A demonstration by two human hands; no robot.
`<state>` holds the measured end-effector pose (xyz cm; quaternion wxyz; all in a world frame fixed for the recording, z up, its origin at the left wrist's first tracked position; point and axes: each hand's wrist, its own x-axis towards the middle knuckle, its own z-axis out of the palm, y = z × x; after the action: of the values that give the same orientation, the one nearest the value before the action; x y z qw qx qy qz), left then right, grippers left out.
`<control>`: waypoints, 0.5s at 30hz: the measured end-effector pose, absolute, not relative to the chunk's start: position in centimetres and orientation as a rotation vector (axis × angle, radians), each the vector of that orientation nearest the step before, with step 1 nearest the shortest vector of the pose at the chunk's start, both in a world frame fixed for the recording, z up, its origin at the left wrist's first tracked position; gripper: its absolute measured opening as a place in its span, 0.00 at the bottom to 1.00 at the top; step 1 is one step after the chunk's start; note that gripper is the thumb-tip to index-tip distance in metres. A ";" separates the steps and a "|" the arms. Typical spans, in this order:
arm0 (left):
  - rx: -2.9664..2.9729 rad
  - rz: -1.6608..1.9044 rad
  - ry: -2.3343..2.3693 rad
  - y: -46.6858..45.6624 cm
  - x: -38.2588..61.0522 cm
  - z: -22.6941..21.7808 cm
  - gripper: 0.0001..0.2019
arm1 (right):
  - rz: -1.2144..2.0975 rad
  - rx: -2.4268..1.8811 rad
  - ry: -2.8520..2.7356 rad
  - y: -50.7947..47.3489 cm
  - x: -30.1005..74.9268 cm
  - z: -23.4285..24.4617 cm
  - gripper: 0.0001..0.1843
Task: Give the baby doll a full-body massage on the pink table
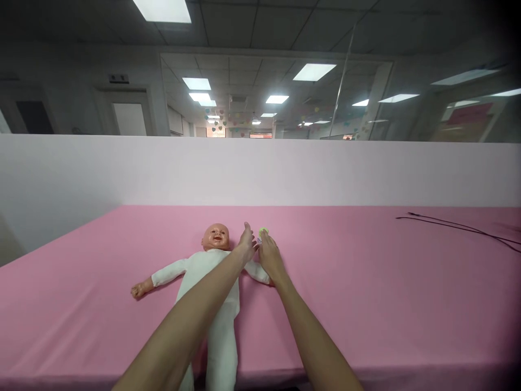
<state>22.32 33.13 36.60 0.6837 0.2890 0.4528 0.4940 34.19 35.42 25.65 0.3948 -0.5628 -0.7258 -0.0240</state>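
A baby doll (217, 239) with a white cloth body lies on its back on a pink-covered table, arms spread. My left hand (247, 243) reaches across the doll's chest to just beside its head. Its thumb points up and its fingers are apart, with nothing visibly gripped. Close to it, my right hand (269, 255) is above the doll's arm on the right, its fingers around a small yellow-green thing (263, 231) with a whitish part. My fingers cover most of this thing, so its kind does not show.
The pink cloth (366, 293) covers the wide table. Two thin black cables (451, 221) lie at its right side. A low white wall (309, 172) runs along the far edge, with glass above it.
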 end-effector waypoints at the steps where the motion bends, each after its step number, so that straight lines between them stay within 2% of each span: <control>1: 0.646 1.104 1.009 33.6 22.4 36.2 0.31 | -0.059 -1.425 -1.838 35.4 34.2 25.7 0.35; 7: 0.655 1.027 0.933 34.0 22.2 36.0 0.37 | -0.010 -1.397 -1.791 35.5 34.6 26.0 0.33; 11: 0.700 1.027 0.877 33.1 20.2 36.6 0.36 | 0.050 -1.293 -1.748 34.3 33.4 27.8 0.31; 15: 0.832 1.133 0.746 31.0 18.5 36.7 0.41 | 0.315 -1.000 -1.736 30.3 28.5 29.8 0.37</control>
<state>18.46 31.01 36.70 0.6999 0.3736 0.3347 0.5085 28.50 30.32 29.83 0.5284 -0.4186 -0.7268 0.1317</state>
